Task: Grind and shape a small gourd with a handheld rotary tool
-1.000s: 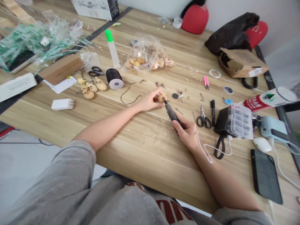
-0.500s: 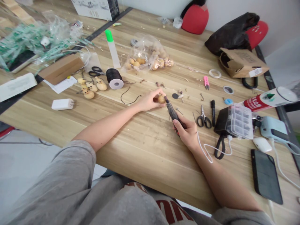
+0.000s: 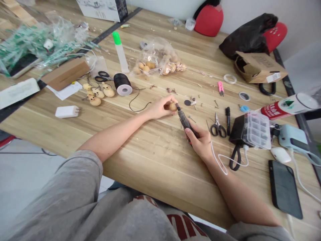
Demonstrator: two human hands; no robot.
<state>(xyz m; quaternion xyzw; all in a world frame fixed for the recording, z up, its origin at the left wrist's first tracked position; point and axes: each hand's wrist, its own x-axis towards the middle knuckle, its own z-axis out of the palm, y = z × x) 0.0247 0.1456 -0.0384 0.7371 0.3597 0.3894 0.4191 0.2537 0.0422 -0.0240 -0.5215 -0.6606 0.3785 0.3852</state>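
Between the fingers of my left hand (image 3: 162,107) is a small tan gourd (image 3: 173,106). My right hand (image 3: 199,139) is wrapped round a dark rotary tool (image 3: 184,120), tilted up and to the left. The tool's tip meets the right side of the gourd or lies right beside it; exact contact is too small to tell. A white cable (image 3: 220,164) passes by my right wrist. Beyond my hands lie a black disc (image 3: 187,102) and several small bits. Left of them, several little gourds with drawn faces (image 3: 94,99) sit beside a spool of black cord (image 3: 122,84).
Scissors (image 3: 218,129), a black marker (image 3: 227,120) and a clear compartment box (image 3: 258,130) lie right of my right hand. A phone (image 3: 285,187) is near the right edge. A plastic bag of gourds (image 3: 160,57) lies farther back. A white charger (image 3: 67,111) sits at left.
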